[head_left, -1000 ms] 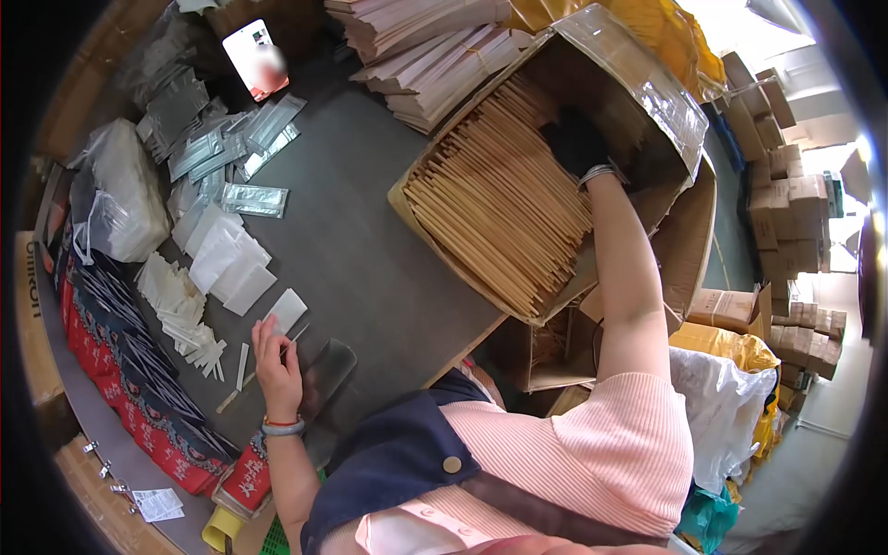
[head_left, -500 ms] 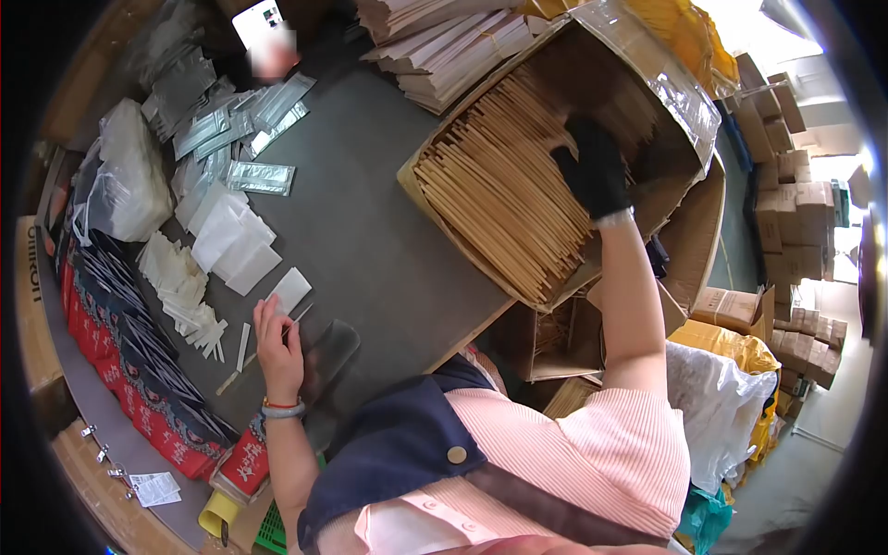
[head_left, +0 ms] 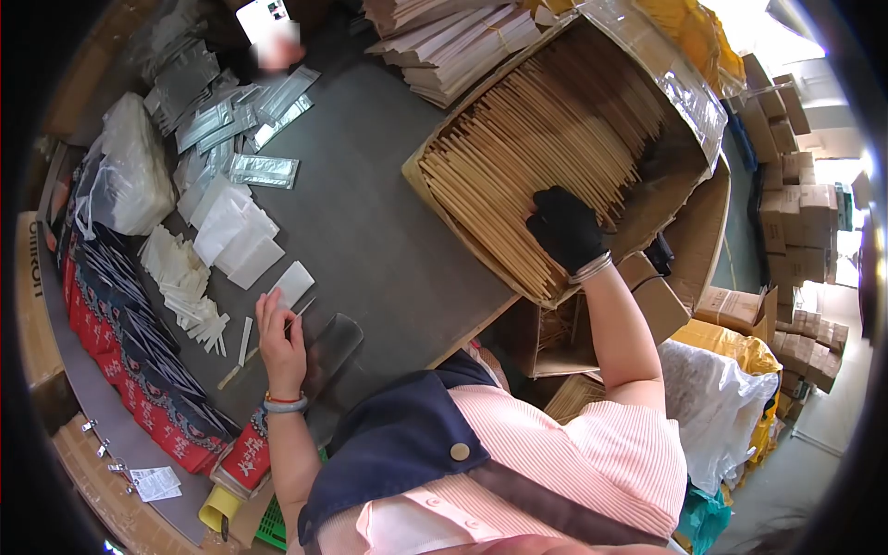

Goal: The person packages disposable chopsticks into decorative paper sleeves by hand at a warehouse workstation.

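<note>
In a black glove, my right hand (head_left: 564, 229) rests on the near end of the wooden sticks (head_left: 518, 157) packed in the open cardboard box (head_left: 427, 192). Its fingers are curled, and whatever is under them is hidden. My bare left hand (head_left: 280, 340) lies on the dark table (head_left: 388, 222), its fingers at the lower edge of a small white packet (head_left: 294, 283). A thin strip sticks out beside those fingers. White paper sheets (head_left: 239, 236) and a heap of pale strips (head_left: 180, 282) lie just beyond it.
Silvery packets (head_left: 264, 170) and a plastic bag (head_left: 129, 171) lie at the far left. Red and navy packages (head_left: 139, 370) line the left edge. Paper stacks (head_left: 462, 55) stand behind the box. Another person's hand (head_left: 277, 51) shows beside a phone at the top.
My right hand has moved from the box's far right part toward its near edge, and its fingers have curled in. My left hand has barely moved.
</note>
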### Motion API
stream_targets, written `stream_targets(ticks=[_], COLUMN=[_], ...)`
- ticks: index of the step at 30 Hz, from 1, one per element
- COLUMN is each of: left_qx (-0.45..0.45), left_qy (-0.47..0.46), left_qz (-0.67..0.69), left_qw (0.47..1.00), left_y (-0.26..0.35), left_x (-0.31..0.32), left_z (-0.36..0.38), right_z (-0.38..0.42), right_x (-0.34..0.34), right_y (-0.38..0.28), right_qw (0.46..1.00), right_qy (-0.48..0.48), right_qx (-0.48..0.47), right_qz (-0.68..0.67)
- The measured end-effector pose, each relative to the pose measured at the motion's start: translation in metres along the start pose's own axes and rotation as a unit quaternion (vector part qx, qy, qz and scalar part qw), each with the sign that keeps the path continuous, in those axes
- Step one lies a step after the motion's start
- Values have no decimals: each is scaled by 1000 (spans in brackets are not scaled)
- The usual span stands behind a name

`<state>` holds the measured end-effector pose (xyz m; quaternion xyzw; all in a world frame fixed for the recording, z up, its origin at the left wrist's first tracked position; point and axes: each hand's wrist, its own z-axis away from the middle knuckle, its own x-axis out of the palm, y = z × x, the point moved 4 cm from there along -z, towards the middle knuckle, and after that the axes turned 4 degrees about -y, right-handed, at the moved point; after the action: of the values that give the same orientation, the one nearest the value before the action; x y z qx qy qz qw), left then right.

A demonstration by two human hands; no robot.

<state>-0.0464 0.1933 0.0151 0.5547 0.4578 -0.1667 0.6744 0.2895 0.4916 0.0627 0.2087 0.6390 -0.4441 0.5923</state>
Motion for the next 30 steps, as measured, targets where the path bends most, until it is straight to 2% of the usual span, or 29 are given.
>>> stream_targets(ticks=[6, 9, 12, 15, 17, 19, 21, 23, 24, 25, 26, 27, 28, 29, 30], left_qx=[-3, -3, 2, 9, 14, 25, 27, 27, 28, 26, 26, 25, 22, 23, 27], left_qy=[2, 2, 0, 1, 5, 6, 7, 6, 8, 7, 7, 12, 12, 9, 10], left_qz=[6, 14, 15, 14, 11, 7, 2, 2, 5, 9, 13, 15, 16, 12, 10], left_qw=[1000, 1000, 1000, 1000, 1000, 1000, 1000, 1000, 1000, 1000, 1000, 999, 1000, 1000, 1000], left_y=[0, 0, 0, -2, -3, -3, -3, -4, -5, -5, -5, -5, -5, -6, -6], left_x=[0, -1, -1, 0, 0, 0, 1, 1, 0, 1, 2, 2, 2, 1, 2], left_z=[1, 0, 1, 0, 0, 0, 0, 0, -1, 0, 0, -2, 1, 7, 5], right_z=[-1, 5, 18, 35, 62, 104, 157, 218, 284, 316, 337, 335, 324, 290, 249], right_x=[1, -5, -22, -28, -33, -13, 27, 64, 108, 109, 103, 108, 116, 96, 69], right_y=[-4, -7, -20, -32, -67, -95, -86, -31, 52, 90, 109, 111, 117, 82, 35], right_qw=[998, 999, 997, 996, 979, 966, 971, 982, 970, 918, 905, 886, 901, 910, 951], right_qy=[-32, 23, 48, 66, 24, -49, -11, -46, -219, -283, -331, -398, -381, -371, -293], right_qx=[46, -6, 17, -4, -56, -123, -172, -49, 101, 275, 265, 166, 161, 161, 99], right_qz=[24, -21, -56, -56, -195, -223, -165, -176, -27, -49, 50, 168, 130, 89, -6])
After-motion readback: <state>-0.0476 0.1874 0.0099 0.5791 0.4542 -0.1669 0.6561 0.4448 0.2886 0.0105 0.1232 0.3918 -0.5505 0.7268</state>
